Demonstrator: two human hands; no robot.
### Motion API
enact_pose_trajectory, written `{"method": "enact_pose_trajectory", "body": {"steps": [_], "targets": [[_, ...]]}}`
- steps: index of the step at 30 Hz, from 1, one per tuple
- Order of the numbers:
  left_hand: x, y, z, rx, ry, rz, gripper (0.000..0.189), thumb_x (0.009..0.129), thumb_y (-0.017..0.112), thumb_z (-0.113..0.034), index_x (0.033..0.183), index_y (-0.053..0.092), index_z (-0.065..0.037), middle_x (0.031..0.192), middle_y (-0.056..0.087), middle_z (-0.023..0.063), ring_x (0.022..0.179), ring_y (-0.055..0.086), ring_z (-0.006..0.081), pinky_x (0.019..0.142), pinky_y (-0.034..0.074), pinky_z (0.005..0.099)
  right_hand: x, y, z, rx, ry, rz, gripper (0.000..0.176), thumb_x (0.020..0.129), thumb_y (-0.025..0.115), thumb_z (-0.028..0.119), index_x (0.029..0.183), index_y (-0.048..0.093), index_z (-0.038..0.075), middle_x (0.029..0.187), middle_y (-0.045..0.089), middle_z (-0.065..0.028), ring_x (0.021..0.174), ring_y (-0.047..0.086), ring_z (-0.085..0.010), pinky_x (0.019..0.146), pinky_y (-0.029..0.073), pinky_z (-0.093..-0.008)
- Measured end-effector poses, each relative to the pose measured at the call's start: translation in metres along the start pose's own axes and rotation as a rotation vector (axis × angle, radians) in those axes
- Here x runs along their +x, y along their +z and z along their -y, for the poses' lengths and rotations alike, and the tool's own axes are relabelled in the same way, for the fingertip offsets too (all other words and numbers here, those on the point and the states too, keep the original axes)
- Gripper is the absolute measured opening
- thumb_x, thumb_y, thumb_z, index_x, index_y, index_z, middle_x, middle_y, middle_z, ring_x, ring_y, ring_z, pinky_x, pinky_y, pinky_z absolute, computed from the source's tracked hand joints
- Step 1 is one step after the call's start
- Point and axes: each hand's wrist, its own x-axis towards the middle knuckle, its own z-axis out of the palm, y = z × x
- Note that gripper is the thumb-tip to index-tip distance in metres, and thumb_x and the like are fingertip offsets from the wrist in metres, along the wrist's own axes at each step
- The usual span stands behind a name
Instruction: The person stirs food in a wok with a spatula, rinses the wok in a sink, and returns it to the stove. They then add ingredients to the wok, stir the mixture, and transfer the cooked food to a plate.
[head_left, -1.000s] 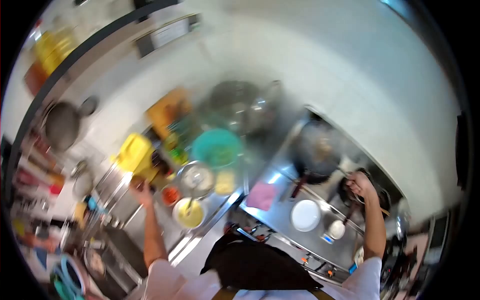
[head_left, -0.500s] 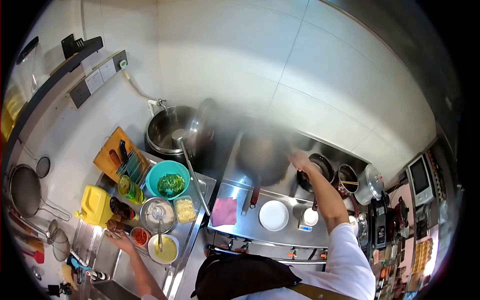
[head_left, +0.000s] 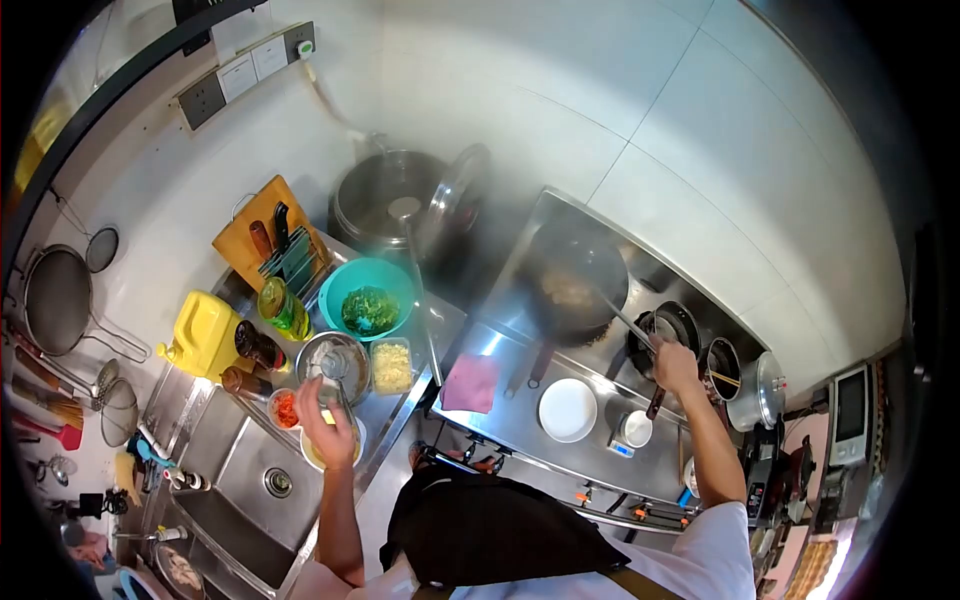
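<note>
My left hand (head_left: 328,425) hovers at the metal bowl (head_left: 318,352), fingers apart and close to the handle of the spoon (head_left: 345,398) standing in it. Below the hand, a white bowl of yellow liquid (head_left: 358,455) is partly covered by my palm and wrist. A small bowl of chopped red pepper (head_left: 285,408) sits just left of my fingers. My right hand (head_left: 676,366) is closed round a long-handled metal cooking tool (head_left: 627,322). The tool reaches into the steaming wok (head_left: 540,320), where brownish food lies; its head is blurred by steam.
A teal bowl of chopped greens (head_left: 370,308), a tub of minced garlic-like bits (head_left: 391,366) and bottles (head_left: 262,345) crowd the left counter. A white plate (head_left: 568,410), pink cloth (head_left: 470,384) and small scale (head_left: 622,447) lie before the stove. Behind stands a large pot (head_left: 375,210).
My left hand has moved from beside the bottles to the metal bowl's spoon. My right hand now shows farther right and lower, with the tool visible in the wok. The view has shifted.
</note>
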Motion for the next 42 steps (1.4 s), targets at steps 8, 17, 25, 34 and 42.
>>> {"method": "enact_pose_trajectory", "body": {"steps": [8, 17, 25, 34, 42], "targets": [[-0.001, 0.027, -0.053, -0.297, 0.001, 0.109, 0.033, 0.088, 0.048, -0.001, 0.12, 0.055, 0.002, 0.118, 0.058, 0.0167, 0.115, 0.053, 0.0303, 0.102, 0.036, 0.0392, 0.032, 0.084, 0.027, 0.225, 0.143, -0.161, 0.029, 0.082, 0.055, 0.009, 0.11, 0.058, 0.006, 0.096, 0.066, -0.0198, 0.088, 0.066, -0.04, 0.076, 0.054, -0.0496], [-0.15, 0.149, -0.037, -0.105, 0.026, 1.674, 0.041, 0.086, 0.061, -0.029, 0.118, 0.057, -0.003, 0.109, 0.063, 0.0229, 0.101, 0.061, 0.0379, 0.084, 0.048, 0.046, 0.049, 0.111, 0.013, 0.26, 0.086, -0.071, 0.041, 0.08, 0.059, 0.011, 0.121, 0.057, 0.013, 0.105, 0.063, -0.017, 0.092, 0.066, -0.0369, 0.077, 0.054, -0.0479], [-0.243, 0.188, 0.003, -0.027, 0.006, 1.737, 0.042, 0.084, 0.062, -0.025, 0.118, 0.058, 0.0, 0.119, 0.061, 0.0234, 0.11, 0.058, 0.0398, 0.092, 0.048, 0.0446, -0.031, -0.007, -0.025, 0.127, 0.017, 0.021, 0.035, 0.079, 0.058, 0.009, 0.112, 0.065, 0.014, 0.094, 0.068, -0.0163, 0.09, 0.067, -0.0358, 0.077, 0.054, -0.0465], [-0.281, 0.222, 0.008, 0.125, 0.545, 1.659, 0.025, 0.086, 0.054, -0.02, 0.106, 0.066, -0.009, 0.103, 0.066, 0.0164, 0.099, 0.065, 0.0346, 0.083, 0.052, 0.0472, 0.032, 0.097, -0.011, 0.573, -0.001, -0.28, 0.027, 0.083, 0.059, 0.012, 0.107, 0.066, 0.001, 0.086, 0.068, -0.0209, 0.078, 0.068, -0.0349, 0.065, 0.052, -0.045], [-0.279, 0.226, -0.009, 0.167, 0.613, 1.68, 0.021, 0.086, 0.057, -0.023, 0.094, 0.072, -0.011, 0.098, 0.07, 0.0135, 0.09, 0.069, 0.032, 0.072, 0.054, 0.0461, 0.055, -0.019, -0.094, 1.356, 0.464, 0.522, 0.01, 0.094, 0.045, 0.01, 0.092, 0.053, 0.005, 0.066, 0.056, -0.0076, 0.042, 0.039, -0.0076, 0.034, 0.028, -0.0235]]}}
